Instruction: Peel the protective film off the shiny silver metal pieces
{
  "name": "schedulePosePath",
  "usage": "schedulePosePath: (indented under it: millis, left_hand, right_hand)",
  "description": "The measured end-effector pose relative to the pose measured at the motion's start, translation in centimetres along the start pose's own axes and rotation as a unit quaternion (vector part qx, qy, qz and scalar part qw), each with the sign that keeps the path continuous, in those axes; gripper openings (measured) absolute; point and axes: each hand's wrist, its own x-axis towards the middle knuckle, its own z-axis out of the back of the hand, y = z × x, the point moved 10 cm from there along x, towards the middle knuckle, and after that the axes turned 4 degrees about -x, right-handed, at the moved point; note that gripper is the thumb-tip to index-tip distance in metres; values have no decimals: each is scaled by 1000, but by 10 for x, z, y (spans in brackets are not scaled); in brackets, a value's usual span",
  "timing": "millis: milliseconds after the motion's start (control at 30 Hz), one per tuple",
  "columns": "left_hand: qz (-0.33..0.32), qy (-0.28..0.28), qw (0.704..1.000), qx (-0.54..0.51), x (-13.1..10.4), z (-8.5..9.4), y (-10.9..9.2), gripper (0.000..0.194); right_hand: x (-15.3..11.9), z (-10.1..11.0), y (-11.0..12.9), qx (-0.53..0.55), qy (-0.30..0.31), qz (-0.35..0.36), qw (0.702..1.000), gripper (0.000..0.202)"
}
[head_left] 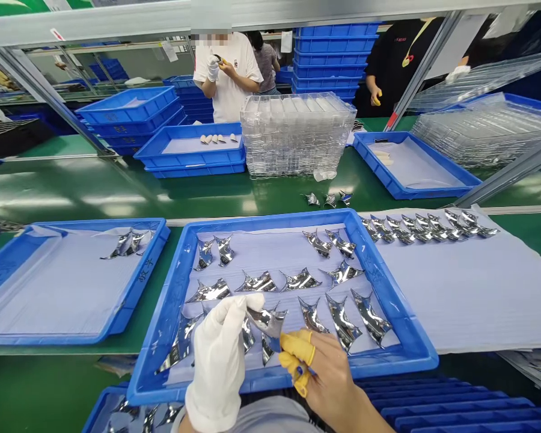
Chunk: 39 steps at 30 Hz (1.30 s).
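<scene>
My left hand, in a white glove, pinches a shiny chrome-like curved part with pointed corners. My right hand, with yellow finger cots, closes on the lower right end of the same part. Something small and dark blue shows between its curled fingers; I cannot make out what it is. Both hands are above the front of a blue tray lined with white sheet. Several similar chrome parts lie there in rows; my hands hide some near the front.
Left stands another lined blue tray with a few chrome parts. On the right, a white sheet bears a row of them. Behind are stacked clear plastic trays, more blue trays and a metal shelf frame. Co-workers stand across the bench.
</scene>
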Motion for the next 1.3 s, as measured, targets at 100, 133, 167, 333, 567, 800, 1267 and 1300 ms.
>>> schedulePosePath:
  millis: [100, 133, 167, 333, 567, 800, 1267, 1300]
  left_hand:
    - [-80, 35, 996, 28, -3, -4, -16, 19]
    - [-119, 57, 991, 37, -5, -7, -24, 14]
    - [-160, 80, 983, 46, -9, -11, -32, 14]
    - [-320, 167, 928, 86, -30, -23, -62, 31]
    - [-117, 55, 988, 90, -6, -9, -31, 15]
    - [67, -3, 996, 60, 4, -8, -2, 38]
    - [-76, 68, 993, 60, 8, -23, -25, 17]
    - [-52, 69, 995, 50, 9, -22, -20, 20]
  right_hand:
    - [1, 1, -7, 42, -18, -32, 998, 19]
    - [1, 1, -11, 64, -22, -47, 997, 20]
    - [1, 0, -15, 86, -22, -65, 994, 21]
    - [-5, -9, -37, 184, -9, -172, 968, 31]
    - [-12, -30, -44, 384, 49, -293, 874, 44]
    - [-24, -56, -46, 553, 35, -402, 729, 43]
    - [-30, -68, -52, 583, 40, -451, 675, 54]
    - [-27, -65, -53, 576, 32, -441, 688, 53]
